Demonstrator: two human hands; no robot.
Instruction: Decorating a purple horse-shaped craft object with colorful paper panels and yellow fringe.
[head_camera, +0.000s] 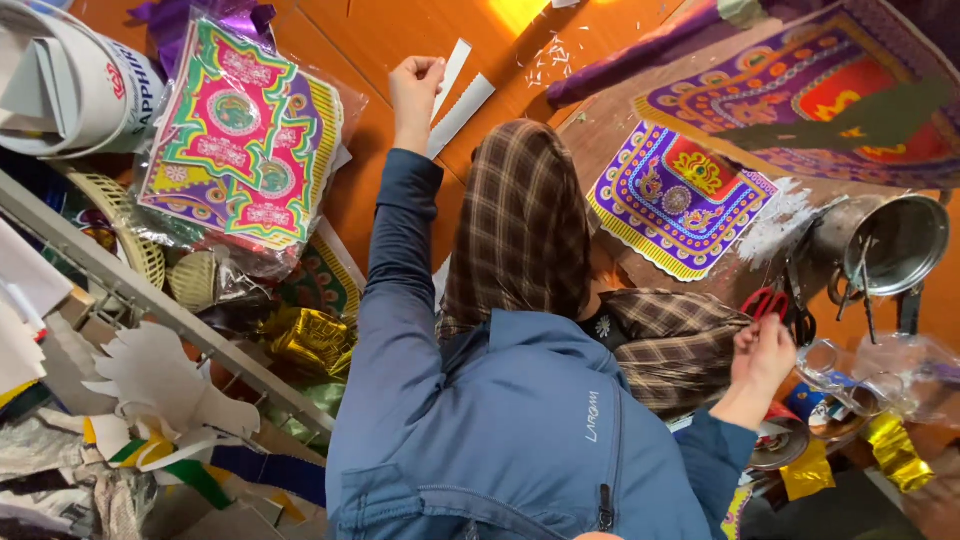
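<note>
Paper-craft clutter on an orange floor, seen from above.

The glossy orange floor (380, 30) carries scattered white scraps. The left hand (416, 82), at 12 o'clock, is closed around a white paper strip (455, 62); a second white scalloped paper strip (462, 113) lies just beside it. The right hand (763, 352), at 4 o'clock, curls narrow near red-handled scissors (768, 300); whether it holds anything cannot be told. A purple-and-gold patterned paper panel (680, 200) lies at 2 o'clock, beside a shiny steel pot (895, 240).
</note>
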